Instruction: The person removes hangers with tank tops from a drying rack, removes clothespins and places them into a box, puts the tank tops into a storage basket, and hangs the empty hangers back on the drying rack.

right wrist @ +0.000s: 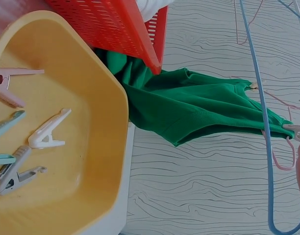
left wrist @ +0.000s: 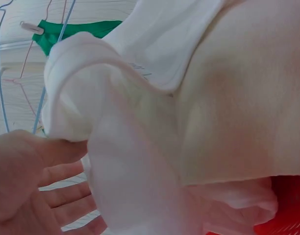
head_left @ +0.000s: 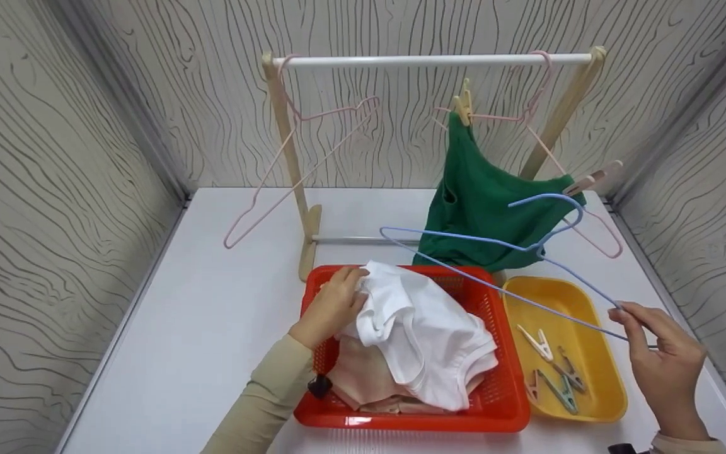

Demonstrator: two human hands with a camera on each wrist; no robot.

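Note:
My left hand [head_left: 334, 306] pinches the edge of a white garment [head_left: 442, 340] that lies bunched in the red basket [head_left: 513, 378]. In the left wrist view the thumb presses the folded white cloth [left wrist: 130, 156], with the other fingers behind it. Beneath it, beige cloth [head_left: 366, 375] shows. My right hand [head_left: 665, 353] holds a blue hanger [head_left: 538, 248] by one end between thumb and fingers, its hook up and its other end over the basket. In the right wrist view the blue hanger [right wrist: 262, 98] passes in front of a green garment [right wrist: 184, 103].
Behind the basket stands a rack with a white rod [head_left: 432, 61]. A pink hanger [head_left: 328, 113] hangs at left; another bears the green garment, held by a yellow clothespin [head_left: 464, 110] and a pink clothespin [head_left: 593, 178]. Right of the basket, a yellow basin [head_left: 615, 384] contains several clothespins.

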